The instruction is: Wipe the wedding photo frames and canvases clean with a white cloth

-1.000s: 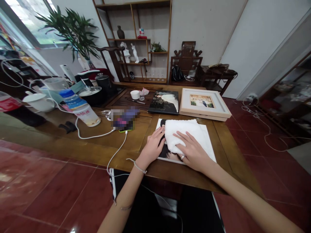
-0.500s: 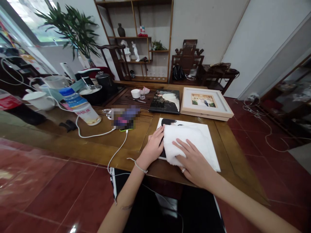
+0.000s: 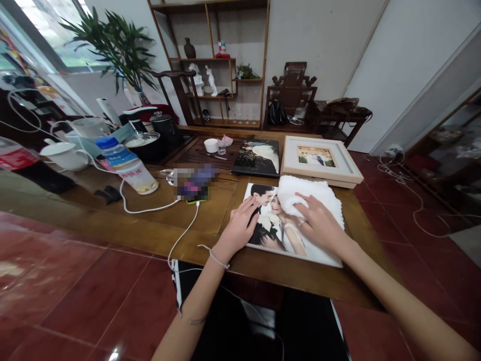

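Presses towel (image 3: 325, 196) onto right side of photo (image 3: 291, 235) with right hand (image 3: 320, 221), grip unclear, and rests left hand (image 3: 240, 225), grip apart, on its left.

The white cloth (image 3: 321, 188) has shifted across the printed photo (image 3: 280, 235) to its upper right part; half a second ago it lay over the middle and reached down near the bottom edge, and a second ago it covered the upper left part. The right hand (image 3: 319, 220), on the cloth, has travelled with it, farther right and toward the far side. Both pictured faces, hidden before, are now exposed, along with the clothing below them, and the near edge shows along its length. The cloth's left side, previously right by the fingertips of the left hand (image 3: 240, 225), is now apart from them, while its scalloped border reaches the photo's right edge.
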Motion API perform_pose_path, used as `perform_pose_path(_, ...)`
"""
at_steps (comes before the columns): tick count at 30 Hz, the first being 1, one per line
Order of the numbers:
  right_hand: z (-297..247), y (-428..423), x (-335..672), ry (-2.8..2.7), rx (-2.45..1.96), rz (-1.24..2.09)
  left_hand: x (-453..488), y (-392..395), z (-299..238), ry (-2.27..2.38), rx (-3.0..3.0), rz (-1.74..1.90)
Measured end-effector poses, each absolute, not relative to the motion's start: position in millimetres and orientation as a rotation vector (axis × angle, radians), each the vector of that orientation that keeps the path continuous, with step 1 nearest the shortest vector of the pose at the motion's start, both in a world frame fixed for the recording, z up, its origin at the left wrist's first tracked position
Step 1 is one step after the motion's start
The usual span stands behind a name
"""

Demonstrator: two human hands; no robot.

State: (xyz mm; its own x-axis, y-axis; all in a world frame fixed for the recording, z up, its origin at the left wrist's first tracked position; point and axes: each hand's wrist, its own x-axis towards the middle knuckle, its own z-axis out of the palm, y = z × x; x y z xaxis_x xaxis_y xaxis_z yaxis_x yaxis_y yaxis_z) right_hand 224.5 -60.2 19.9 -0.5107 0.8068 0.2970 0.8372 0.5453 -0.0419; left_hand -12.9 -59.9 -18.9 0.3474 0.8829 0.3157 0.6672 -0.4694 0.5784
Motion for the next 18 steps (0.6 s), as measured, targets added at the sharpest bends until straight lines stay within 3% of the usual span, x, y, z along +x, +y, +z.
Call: perform_pose_path(18,22.1,-108.9,202.1,-2.672,-1.121,-0.023,-12.7,-58.6,-19.9,1.371,2.295,0.828)
